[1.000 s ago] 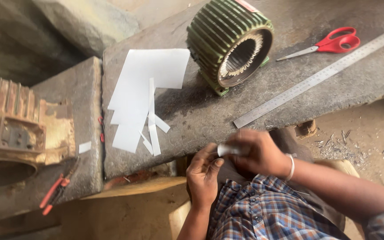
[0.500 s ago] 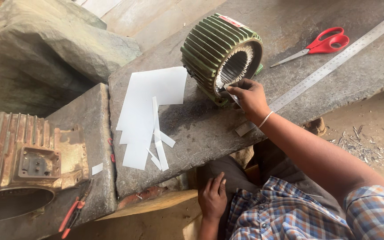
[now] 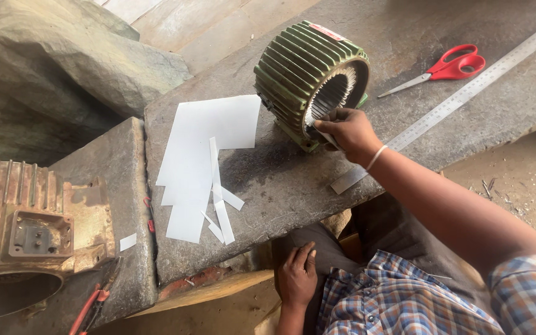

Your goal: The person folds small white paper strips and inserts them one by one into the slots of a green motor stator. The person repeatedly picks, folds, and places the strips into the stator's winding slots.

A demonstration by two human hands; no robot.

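Stator housing (image 3: 308, 80), green and ribbed, lies on its side on the stone table (image 3: 293, 180), and our right hand (image 3: 347, 130) is at its open end, fingers pressed together on a small white paper strip (image 3: 325, 133) held at the lower rim of the bore, where the slotted core shows. Our left hand (image 3: 297, 273) is idle, spread flat on our knee below the table edge, holding nothing. Just left of the right hand, a cut white sheet (image 3: 209, 142) and several narrow paper offcuts (image 3: 221, 205) lie on the slab, apart from the housing. Beyond the right hand to the right, a long steel ruler (image 3: 466, 93) runs slantwise across the table, its near end close under our wrist, and red-handled scissors (image 3: 445, 65) lie past it. Far to the left of both hands an old rust-coloured motor casing (image 3: 26, 229) sits on a separate block, with red-handled pliers (image 3: 91, 304) beside it. We judge the chief risk to be the strip crumpling or tearing on the sharp slot edges if pushed at an angle; the housing might also roll on its ribs, as only one hand is at it, and our wrist could nudge the ruler off the edge.
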